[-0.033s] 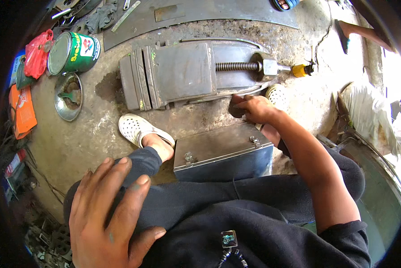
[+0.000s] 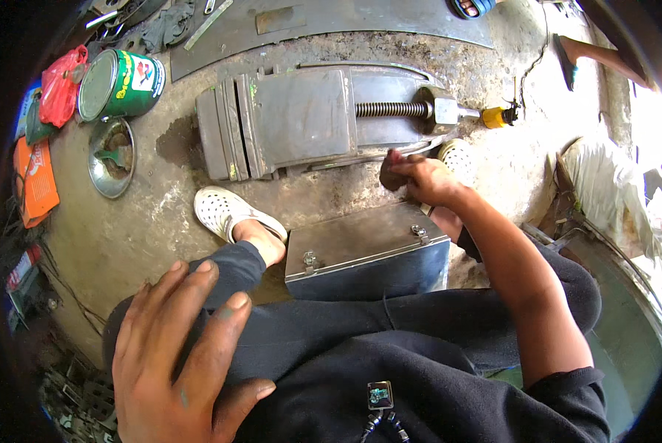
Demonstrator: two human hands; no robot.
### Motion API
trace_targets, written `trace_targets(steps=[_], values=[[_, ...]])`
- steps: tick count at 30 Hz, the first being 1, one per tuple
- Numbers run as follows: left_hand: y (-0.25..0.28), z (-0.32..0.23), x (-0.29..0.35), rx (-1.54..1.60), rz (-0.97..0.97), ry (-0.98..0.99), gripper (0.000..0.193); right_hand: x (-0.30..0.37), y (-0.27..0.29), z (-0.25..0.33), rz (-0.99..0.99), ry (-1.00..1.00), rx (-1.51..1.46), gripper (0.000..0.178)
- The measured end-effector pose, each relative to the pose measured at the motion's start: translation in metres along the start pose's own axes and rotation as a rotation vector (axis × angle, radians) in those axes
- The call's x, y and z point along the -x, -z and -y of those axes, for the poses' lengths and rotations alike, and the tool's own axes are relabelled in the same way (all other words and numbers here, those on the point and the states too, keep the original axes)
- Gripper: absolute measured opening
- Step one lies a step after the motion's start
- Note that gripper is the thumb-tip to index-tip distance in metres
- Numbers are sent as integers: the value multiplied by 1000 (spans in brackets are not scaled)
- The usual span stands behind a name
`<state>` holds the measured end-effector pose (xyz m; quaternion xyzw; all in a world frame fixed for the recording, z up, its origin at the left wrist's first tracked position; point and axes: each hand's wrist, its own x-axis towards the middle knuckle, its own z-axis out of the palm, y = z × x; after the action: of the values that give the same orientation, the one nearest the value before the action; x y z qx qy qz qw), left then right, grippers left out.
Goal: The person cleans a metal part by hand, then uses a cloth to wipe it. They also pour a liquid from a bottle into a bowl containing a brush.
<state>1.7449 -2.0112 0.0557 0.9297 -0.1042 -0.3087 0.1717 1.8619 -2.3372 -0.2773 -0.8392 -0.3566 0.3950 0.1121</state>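
A large grey metal bench vise (image 2: 301,118) lies on the floor in front of me, its threaded screw (image 2: 394,110) pointing right. Beside its near right edge, my right hand (image 2: 428,181) is closed around a small dark brown piece (image 2: 394,175); it looks like a folded abrasive sheet or pad, but its exact kind is unclear. A little floor shows between that piece and the vise body. My left hand (image 2: 176,354) hovers over my left leg, fingers spread, with nothing in it. Between my legs sits a metal box (image 2: 368,255) with two latches.
A green paint can (image 2: 135,85) and a metal bowl holding a brush (image 2: 112,157) stand at the left. Behind the vise lies a metal sheet (image 2: 375,22). A yellow tool (image 2: 498,117) is near the screw's end. Other people's feet (image 2: 473,7) show at the far right.
My right hand has shifted slightly and turned, bringing the dark brown piece a little away from the vise's edge, so more of it shows. The left hand has barely moved.
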Motion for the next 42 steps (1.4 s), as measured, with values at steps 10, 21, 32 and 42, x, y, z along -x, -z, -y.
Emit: trace_targets(steps=[10, 21, 32, 42], values=[[-3, 0, -2, -29, -18, 18, 66, -51, -67, 10, -230, -84, -208, 53], [-5, 13, 5, -11, -5, -1, 68, -79, -147, -81, -965, -859, -1098, 51], [-23, 16, 31, 56, -54, -15, 49, -117, -113, 62, -450, -868, -537, 62], [-33, 22, 54, 68, -62, 21, 62, -42, -119, -54, -601, -802, -307, 45]])
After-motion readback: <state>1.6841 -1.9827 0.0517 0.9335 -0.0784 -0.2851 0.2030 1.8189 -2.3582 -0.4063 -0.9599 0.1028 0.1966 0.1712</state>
